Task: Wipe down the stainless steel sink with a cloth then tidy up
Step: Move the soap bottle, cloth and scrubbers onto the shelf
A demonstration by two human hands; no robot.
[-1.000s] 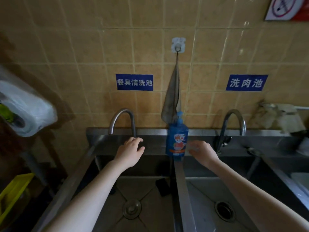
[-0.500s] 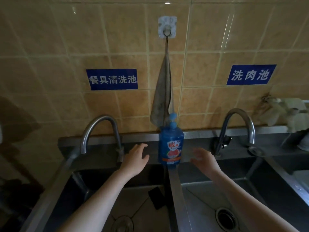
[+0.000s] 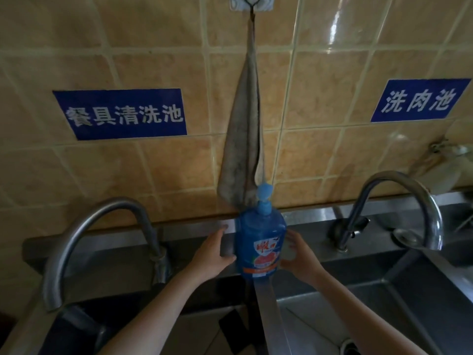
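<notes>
Status: wiping appears not yet begun. The cloth [image 3: 242,149] hangs from the wall hook [image 3: 252,3], above the sink [image 3: 267,303]. My left hand [image 3: 213,254] and right hand [image 3: 300,261] flank the soap bottle [image 3: 259,242], fingers loosely extended, neither closed round it. Remaining: take cloth, wipe basins, tidy.

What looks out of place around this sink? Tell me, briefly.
A dark flat rectangular object lies in the left basin, an odd spot for it; what it is, I cannot tell. The hanging cloth looks dingy and stained.
</notes>
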